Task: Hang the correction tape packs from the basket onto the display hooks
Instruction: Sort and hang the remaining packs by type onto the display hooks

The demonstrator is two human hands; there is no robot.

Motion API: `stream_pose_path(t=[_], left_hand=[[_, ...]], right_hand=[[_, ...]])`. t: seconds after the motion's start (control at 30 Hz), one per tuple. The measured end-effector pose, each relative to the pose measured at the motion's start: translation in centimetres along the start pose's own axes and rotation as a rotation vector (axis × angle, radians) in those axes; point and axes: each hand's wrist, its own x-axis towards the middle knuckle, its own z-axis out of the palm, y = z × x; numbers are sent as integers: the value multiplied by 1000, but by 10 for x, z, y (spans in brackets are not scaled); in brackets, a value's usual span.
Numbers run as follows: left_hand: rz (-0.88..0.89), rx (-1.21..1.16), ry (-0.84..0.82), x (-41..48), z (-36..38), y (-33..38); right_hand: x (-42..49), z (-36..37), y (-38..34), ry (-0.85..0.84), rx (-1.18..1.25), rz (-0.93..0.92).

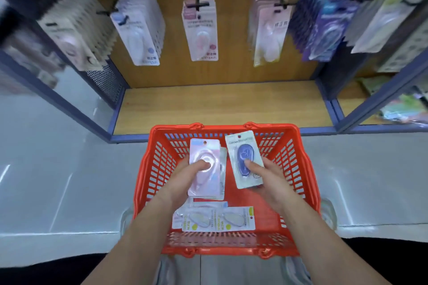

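Your left hand [185,178] gripping a pink pack stack [205,169], your right hand [266,176] pinching a blue pack [245,159], red basket [157,169] beneath both, yellow-labelled packs [217,218] nearer you

Left hand [183,184] and right hand [271,180] bare, forearms [143,229] unsleeved behind them, dark clothing [379,259] well behind, outside each arm

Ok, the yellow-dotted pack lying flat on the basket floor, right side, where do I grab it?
Probably by its free right-hand card edge, coming straight down from above: the yellow-dotted pack lies flat on the floor of the basket, its left side abuts another pack, and the clear blister bulges mid-card. Your right hand holds the blue pack, so free it first.
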Motion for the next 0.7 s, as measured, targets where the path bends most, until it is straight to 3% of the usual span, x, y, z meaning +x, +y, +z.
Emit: stream_pose_path(t=[0.13, 0.33, 0.53, 0.7], left_hand=[[82, -24, -39, -39, 17, 28], [190, -93, -83, -83, 28, 62], [335, -14, -3, -110, 28, 101], [439, 75, -47, -131, 31, 140]], right_hand=[[-31, 32, -21, -56, 66, -79], [-62, 62, -46, 42, -18, -296], [-87, 87, -81, 20, 69, -398], [-100, 86, -120, 37, -42, -515]])
